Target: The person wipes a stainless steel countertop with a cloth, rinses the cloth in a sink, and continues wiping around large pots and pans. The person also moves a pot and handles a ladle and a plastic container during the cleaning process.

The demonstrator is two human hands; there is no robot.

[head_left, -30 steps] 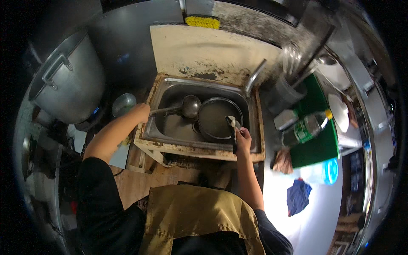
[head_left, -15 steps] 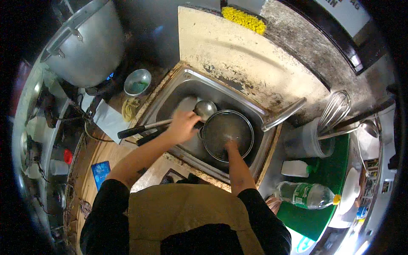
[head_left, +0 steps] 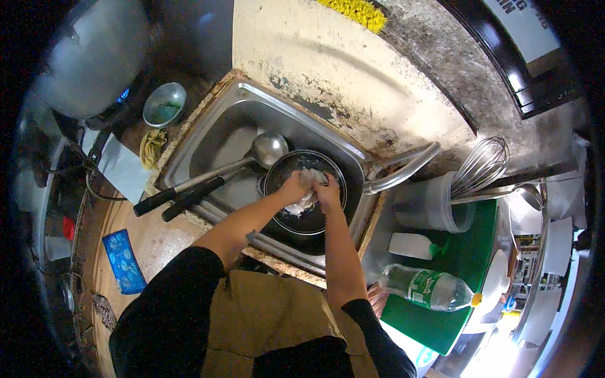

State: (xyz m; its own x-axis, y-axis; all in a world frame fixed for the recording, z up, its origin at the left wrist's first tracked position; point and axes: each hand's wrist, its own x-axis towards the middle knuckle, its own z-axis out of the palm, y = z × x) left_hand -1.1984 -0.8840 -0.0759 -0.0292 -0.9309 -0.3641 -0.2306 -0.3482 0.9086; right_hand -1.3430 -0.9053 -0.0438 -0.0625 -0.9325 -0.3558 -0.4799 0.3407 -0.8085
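In the steel sink (head_left: pixel 214 116) sits a round dark pot (head_left: pixel 287 225) with a shiny rim and liquid in it. Both my hands are together over the pot. My left hand (head_left: pixel 292 188) and my right hand (head_left: pixel 328 193) are closed on a crumpled, wet, whitish thing (head_left: pixel 309 203), whose kind I cannot make out. Left of the pot lies a steel ladle (head_left: pixel 271 149), its bowl by the pot's rim and its black handle over the sink's left edge. A second black-handled utensil (head_left: pixel 195 198) lies beside it, its far end hidden under the ladle.
A curved faucet (head_left: pixel 406 167) stands at the sink's right. Beyond it are a plastic tub (head_left: pixel 422 205) with a whisk (head_left: pixel 482 165), a white bottle (head_left: pixel 409 246) and a clear bottle (head_left: pixel 432 287). A small bowl (head_left: pixel 165 104), yellowish cloth (head_left: pixel 152 148) and large pot (head_left: pixel 94 60) over a blue flame are left.
My left hand has moved from beside the ladle to over the pot. My right hand has come up out of the pot's liquid, and the whitish thing is now between both hands.
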